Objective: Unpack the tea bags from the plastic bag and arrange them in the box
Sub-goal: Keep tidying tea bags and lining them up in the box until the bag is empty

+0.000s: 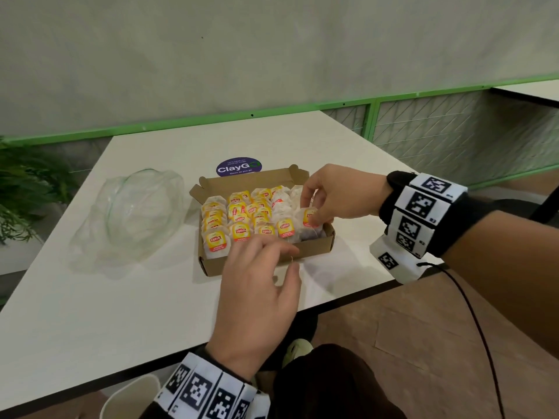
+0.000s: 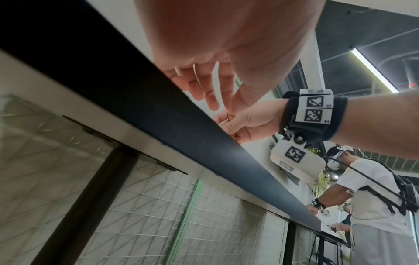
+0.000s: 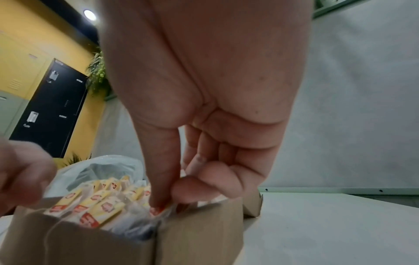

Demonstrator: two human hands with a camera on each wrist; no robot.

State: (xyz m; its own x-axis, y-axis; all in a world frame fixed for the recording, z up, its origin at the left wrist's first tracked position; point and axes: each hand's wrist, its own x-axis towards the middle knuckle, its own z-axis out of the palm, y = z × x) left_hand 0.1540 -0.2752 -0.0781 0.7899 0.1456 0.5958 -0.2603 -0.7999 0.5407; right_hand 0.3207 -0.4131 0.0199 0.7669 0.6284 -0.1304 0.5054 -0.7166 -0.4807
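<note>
A white rectangular surface (image 1: 127, 300) fills the middle and lower left of the head view, its dark front edge running toward the lower right. On it, left of centre, lies a clear crumpled plastic bag (image 1: 133, 216), slack and flattened. Just right of the bag sits an open brown cardboard box (image 1: 266, 258), its long axis running from the upper left toward the lower right of the frame, with its flaps standing up along the far side. Behind the box, touching its far flap in the picture, is a round purple sticker (image 1: 239, 167) on the surface.

Inside the box, white paper tea bags with yellow-and-red tags (image 1: 239, 219) stand in rows that follow the box's long axis, tags up and facing the near side; the right-hand end holds paler bags whose tags are mostly hidden.

The right hand (image 1: 335, 196) reaches in from the right of the frame, thumb and fingers pinching one tea bag (image 1: 308, 217) upright at the right end of the box; the right wrist view shows the thumb tip pressed on its tag just above the box wall. The left hand (image 1: 260, 297) hovers over the near wall of the box, fingers loosely spread and holding nothing, with a thin string (image 1: 291, 259) by its fingertips.
</note>
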